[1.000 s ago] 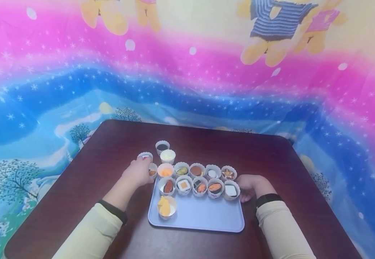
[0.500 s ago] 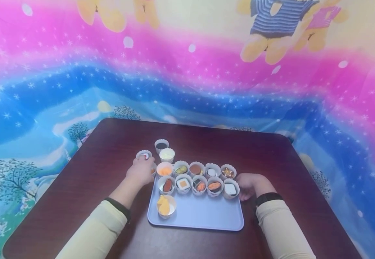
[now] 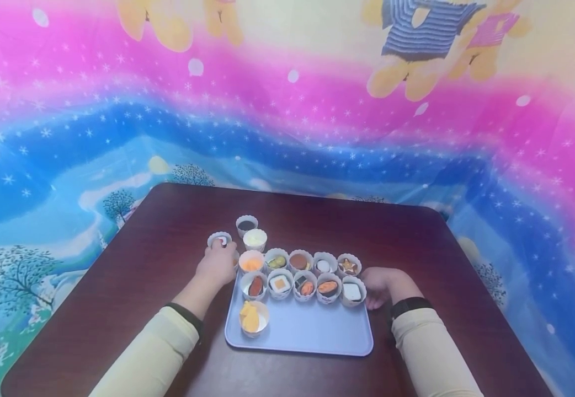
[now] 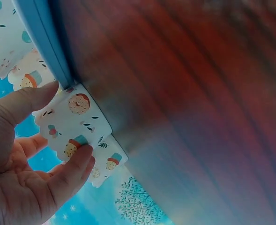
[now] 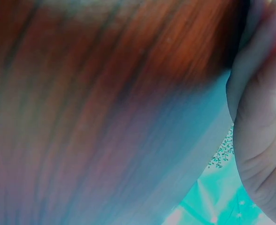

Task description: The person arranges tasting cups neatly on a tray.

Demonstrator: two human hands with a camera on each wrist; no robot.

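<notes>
A light blue tray (image 3: pixel 312 331) lies on a dark wooden table (image 3: pixel 377 231) and carries two rows of small paper cups (image 3: pixel 303 274) with toy food. A lone cup with a yellow piece (image 3: pixel 254 318) stands nearer me. My left hand (image 3: pixel 216 266) is at the tray's far left corner. In the left wrist view that left hand (image 4: pixel 65 123) pinches a printed paper cup (image 4: pixel 79 105) between thumb and finger, beside the tray's edge (image 4: pixel 41 42). My right hand (image 3: pixel 376 286) rests on the table against the tray's right edge, fingers loosely curled, holding nothing.
Three more cups stand on the table beyond the tray: one with dark filling (image 3: pixel 246 225), one white (image 3: pixel 255 239), one red-and-white (image 3: pixel 219 239) just past my left fingertips. A colourful cloth (image 3: pixel 287 110) hangs behind the table. The table's near edge is by my sleeves.
My left hand has closed over the small cup at the tray's far left corner, which showed beside the fingers before and is now hidden in the head view. The right hand has stayed put.
</notes>
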